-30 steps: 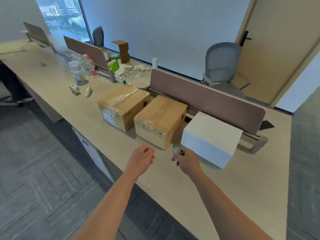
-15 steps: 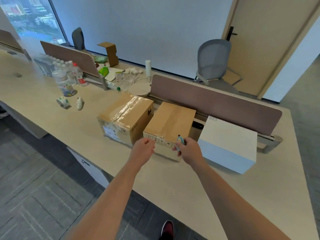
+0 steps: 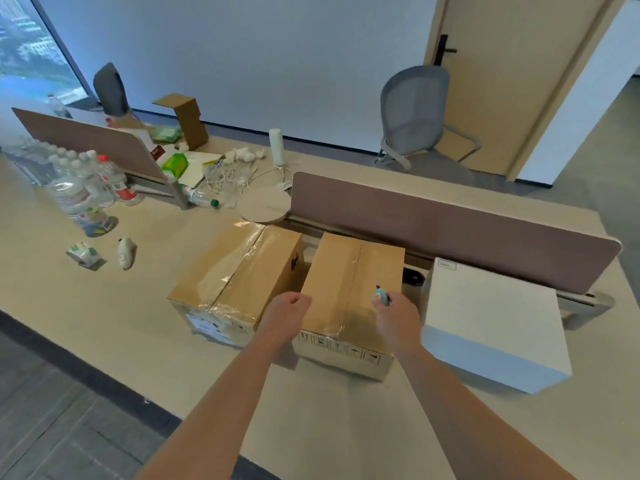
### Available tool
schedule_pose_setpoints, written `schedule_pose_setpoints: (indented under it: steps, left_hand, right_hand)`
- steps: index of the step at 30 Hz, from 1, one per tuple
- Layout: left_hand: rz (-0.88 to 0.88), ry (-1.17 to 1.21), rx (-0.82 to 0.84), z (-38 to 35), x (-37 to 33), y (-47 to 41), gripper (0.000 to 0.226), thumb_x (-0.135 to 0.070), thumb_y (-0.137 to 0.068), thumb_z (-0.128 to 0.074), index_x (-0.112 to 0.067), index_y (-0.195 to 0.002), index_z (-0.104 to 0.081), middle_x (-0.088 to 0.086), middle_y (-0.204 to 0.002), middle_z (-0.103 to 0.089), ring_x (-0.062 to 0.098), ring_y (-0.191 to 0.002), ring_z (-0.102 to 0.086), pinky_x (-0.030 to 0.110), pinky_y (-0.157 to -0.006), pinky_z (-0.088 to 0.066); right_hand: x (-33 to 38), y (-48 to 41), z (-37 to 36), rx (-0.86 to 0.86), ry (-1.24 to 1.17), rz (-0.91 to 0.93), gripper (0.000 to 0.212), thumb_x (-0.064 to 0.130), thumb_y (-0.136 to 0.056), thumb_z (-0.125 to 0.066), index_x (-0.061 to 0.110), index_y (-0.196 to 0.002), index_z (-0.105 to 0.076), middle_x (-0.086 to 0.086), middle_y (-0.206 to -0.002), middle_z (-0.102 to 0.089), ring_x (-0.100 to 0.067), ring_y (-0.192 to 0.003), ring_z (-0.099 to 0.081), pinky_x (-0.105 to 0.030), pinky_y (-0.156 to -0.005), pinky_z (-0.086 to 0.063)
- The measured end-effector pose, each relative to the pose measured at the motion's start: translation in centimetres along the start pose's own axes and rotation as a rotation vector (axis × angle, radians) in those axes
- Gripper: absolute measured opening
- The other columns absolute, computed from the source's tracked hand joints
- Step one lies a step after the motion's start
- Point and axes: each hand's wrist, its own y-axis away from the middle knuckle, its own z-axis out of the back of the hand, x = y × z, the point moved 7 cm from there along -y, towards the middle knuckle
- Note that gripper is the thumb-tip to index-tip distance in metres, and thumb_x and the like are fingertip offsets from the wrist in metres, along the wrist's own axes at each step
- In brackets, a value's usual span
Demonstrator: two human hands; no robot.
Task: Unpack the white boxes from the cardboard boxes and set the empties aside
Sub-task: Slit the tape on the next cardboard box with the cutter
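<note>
Two taped cardboard boxes stand side by side on the desk: the left box (image 3: 239, 275) and the right box (image 3: 349, 271). A white box (image 3: 491, 317) sits to their right. My right hand (image 3: 394, 313) grips a small light-blue cutter (image 3: 380, 295) over the right part of the right box's top, near its taped seam. My left hand (image 3: 287, 313) is curled into a fist at that box's near left corner and holds nothing.
A brown desk divider (image 3: 450, 233) runs behind the boxes. Water bottles (image 3: 79, 199), a crumpled label (image 3: 85, 254) and clutter lie at the left. A round disc (image 3: 265, 206) sits behind the left box. A grey chair (image 3: 412, 112) stands beyond the desk.
Both hands have moved forward from the desk's near edge up to the right cardboard box. The cutter now hovers over the box's top.
</note>
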Motion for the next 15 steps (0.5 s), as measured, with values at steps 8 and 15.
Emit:
schedule_pose_setpoints:
  steps: [8, 15]
  left_hand:
    - [-0.031, -0.087, 0.288, -1.5, 0.4, -8.8, 0.046, -0.041, -0.093, -0.048, -0.014, -0.128, -0.062, 0.009, -0.129, -0.061, 0.028, -0.119, -0.056, 0.045, -0.103, -0.045]
    - [-0.023, -0.13, 0.389, -3.7, 1.7, -13.7, 0.055, -0.036, -0.099, -0.045, -0.017, -0.15, -0.035, 0.004, -0.145, -0.046, 0.023, -0.127, -0.046, 0.037, -0.102, -0.039]
  right_hand:
    - [-1.4, -1.5, -3.2, 0.015, 0.073, -0.183, 0.023, 0.031, -0.104, -0.047, 0.012, -0.099, -0.06, -0.004, -0.087, -0.061, -0.017, -0.075, -0.055, -0.031, -0.062, -0.039]
    - [-2.0, -2.0, -4.1, -0.052, 0.151, -0.301, 0.022, 0.03, -0.104, -0.041, 0.014, -0.098, -0.054, -0.002, -0.087, -0.058, -0.022, -0.08, -0.055, -0.035, -0.067, -0.041]
